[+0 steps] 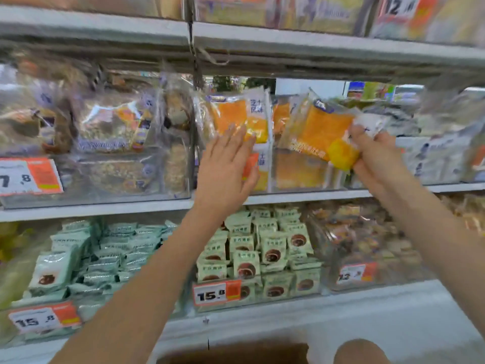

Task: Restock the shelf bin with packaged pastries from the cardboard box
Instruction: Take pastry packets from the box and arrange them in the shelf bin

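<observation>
A white metal shelf unit [315, 46] fills the view, its tiers lined with clear plastic bins of wrapped baked goods, the whole scene somewhat blurred. On the middle tier, the shelf bin [301, 177] at centre holds upright orange-and-white packaged pastries [236, 114], stacked against its clear front wall. To its left, a neighbouring bin [110, 174] carries brownish loaves in clear wrap, with a price tag [29, 176] fixed to its front. Below, a lower bin [262, 292] is packed with small pale green packets [273, 252] and marked by an orange-and-white price label [216, 292]. At the bottom edge, the brown rim of the cardboard box [233, 353] is just visible. Two bare forearms reach up from below. The left hand [225, 166] is spread flat with fingers extended, pressing against the pastries standing in the bin. The right hand [375, 156] grips one pastry packet [322, 132] by its right edge, holding it tilted above the bin's right half.
</observation>
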The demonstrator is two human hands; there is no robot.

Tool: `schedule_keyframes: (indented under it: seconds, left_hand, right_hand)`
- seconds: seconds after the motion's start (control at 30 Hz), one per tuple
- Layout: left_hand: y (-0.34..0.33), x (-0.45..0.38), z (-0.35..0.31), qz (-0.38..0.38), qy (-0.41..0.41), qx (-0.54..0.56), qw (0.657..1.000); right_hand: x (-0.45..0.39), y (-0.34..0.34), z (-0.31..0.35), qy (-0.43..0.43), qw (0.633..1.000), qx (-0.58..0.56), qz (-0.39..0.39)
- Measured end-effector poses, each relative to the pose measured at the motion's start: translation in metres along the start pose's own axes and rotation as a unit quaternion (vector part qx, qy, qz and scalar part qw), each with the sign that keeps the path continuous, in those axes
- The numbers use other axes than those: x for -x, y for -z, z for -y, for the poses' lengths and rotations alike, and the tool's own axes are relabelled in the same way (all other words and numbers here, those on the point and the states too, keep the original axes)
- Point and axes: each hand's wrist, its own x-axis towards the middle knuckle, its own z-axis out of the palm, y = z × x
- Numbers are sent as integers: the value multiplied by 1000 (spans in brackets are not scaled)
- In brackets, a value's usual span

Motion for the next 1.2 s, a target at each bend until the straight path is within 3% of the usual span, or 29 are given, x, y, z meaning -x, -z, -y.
schedule_keyframes:
  seconds: [0.07, 0.17, 0.33, 0.6, 0.77, 0.9, 1.2]
  left_hand:
    - [-22, -26, 10, 8, -32, -63, 997]
    - [-52, -40, 21, 21, -13, -125, 992]
    - [-67, -34, 23, -25, -13, -145, 989]
    - [-68, -33, 24, -50, -25, -153, 987]
    - [-69, -33, 24, -59, -24, -158, 985]
    - [-70, -32, 24, -64, -24, -162, 984]
    - [-70, -33, 24, -61, -24, -163, 984]
  right_hand:
    - [-41, -8, 15, 35, 999, 28, 7]
    - [-99, -17, 17, 46, 996, 77, 19]
    - [-161, -28, -13, -15, 975, 211, 73]
    - [-173, -71, -60, -104, 972, 187, 94]
    - [-177, -70, -65, -52, 974, 216, 35]
    - [-174, -70, -67, -54, 979, 191, 38]
    - [-174, -67, -67, -34, 950, 309, 2]
